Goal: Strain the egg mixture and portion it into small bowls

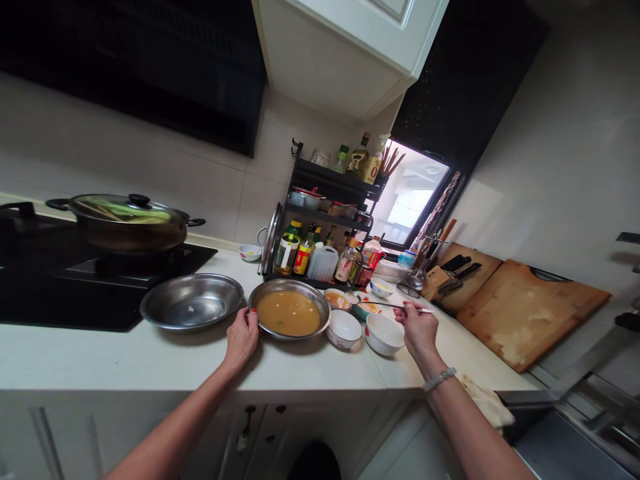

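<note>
My left hand [243,335] grips the near left rim of a metal bowl [289,309] that holds a yellowish-brown liquid with a few pale bits. A long-handled spoon [383,305] is pinched in my right hand [417,325], its head pointing left above the small bowls. Beneath the spoon's head are a bowl of orange liquid [338,299] and a green bowl [367,308] with orange and pale contents. Two white bowls stand in front: a smaller one [344,330] beside the metal bowl and another [384,335] near my right hand. An oval metal dish [193,303] lies left of my left hand.
A lidded pan [130,223] sits on the black stove [100,293] at left. Behind the bowls stands a black rack [330,220] of bottles and jars. To the right are a knife block [445,277] and a leaning wooden cutting board [540,313]. A cloth [485,403] hangs over the counter edge.
</note>
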Available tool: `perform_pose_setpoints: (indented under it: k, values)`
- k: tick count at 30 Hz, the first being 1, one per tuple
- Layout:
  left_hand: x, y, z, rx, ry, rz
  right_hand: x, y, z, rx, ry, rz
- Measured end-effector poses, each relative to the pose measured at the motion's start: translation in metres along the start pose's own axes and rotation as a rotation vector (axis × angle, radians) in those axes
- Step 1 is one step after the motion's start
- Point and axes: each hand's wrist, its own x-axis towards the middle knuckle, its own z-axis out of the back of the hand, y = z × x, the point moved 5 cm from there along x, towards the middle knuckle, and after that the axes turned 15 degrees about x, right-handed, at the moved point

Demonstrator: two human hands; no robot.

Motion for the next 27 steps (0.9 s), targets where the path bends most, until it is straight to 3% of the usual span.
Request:
perform_pose_setpoints:
  k: [6,12,20,23,27]
  values:
    - [-0.001,-0.001,0.001,-0.005,0.004,0.012,-0.036,0.009,-0.033,-0.018,0.167,-0.039]
    - [-0.001,-0.001,0.001,0.002,-0.016,0.008,-0.075,0.027,-0.062,-0.12,0.47,0.068]
    - [-0.001,0.0,0.001,0.002,-0.008,0.007,-0.101,0.045,-0.072,-0.158,0.681,0.261]
    - [-0.001,-0.001,0.001,0.006,0.0,0.007,-0.091,0.045,-0.067,-0.197,0.656,0.311]
    - [-0.001,-0.001,0.002,0.011,-0.003,0.002,-0.055,0.036,-0.049,-0.302,0.478,0.337]
